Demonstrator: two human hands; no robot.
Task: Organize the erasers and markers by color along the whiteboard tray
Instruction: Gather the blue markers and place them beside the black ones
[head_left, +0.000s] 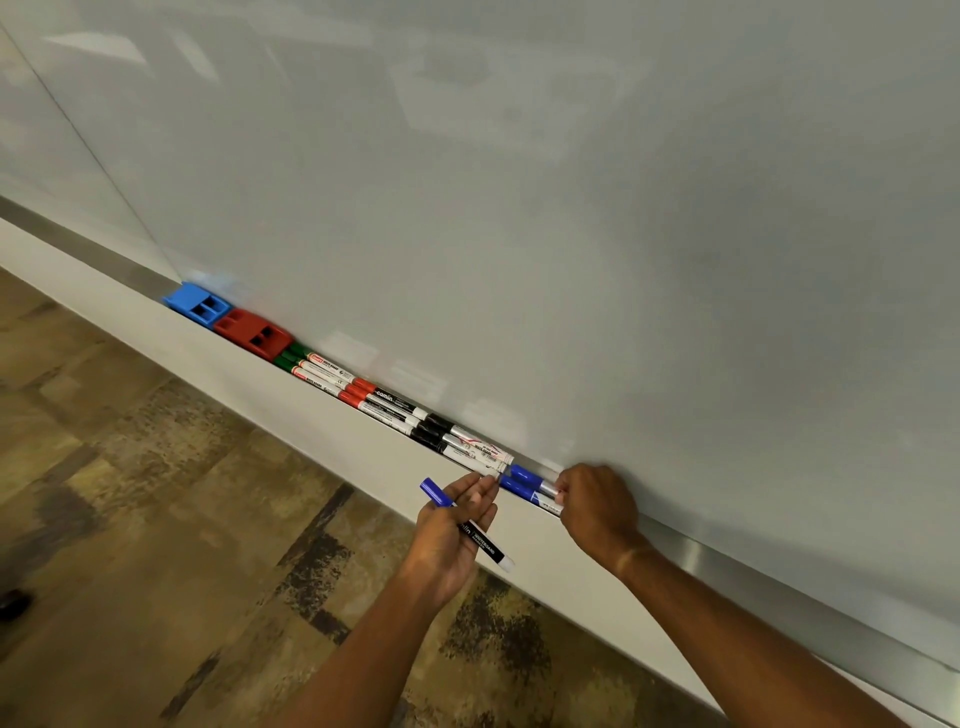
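Along the whiteboard tray (727, 558) lie, from left to right, a blue eraser (197, 303), a red eraser (253, 333), green-capped markers (289, 356), red-capped markers (356, 391), black-capped markers (434, 428) and two blue-capped markers (524, 480). My left hand (457, 525) holds a blue-capped marker (465, 525) in front of the tray, its fingertips close to the end of a marker in the tray. My right hand (597, 501) grips the barrels of the blue-capped markers in the tray and hides their right ends.
The glossy whiteboard (519, 208) rises behind the tray. Below runs a white wall band (311, 415), then patterned brown carpet (156, 493). A dark object (13, 605) sits at the left edge on the floor. The tray continues as bare metal to the right.
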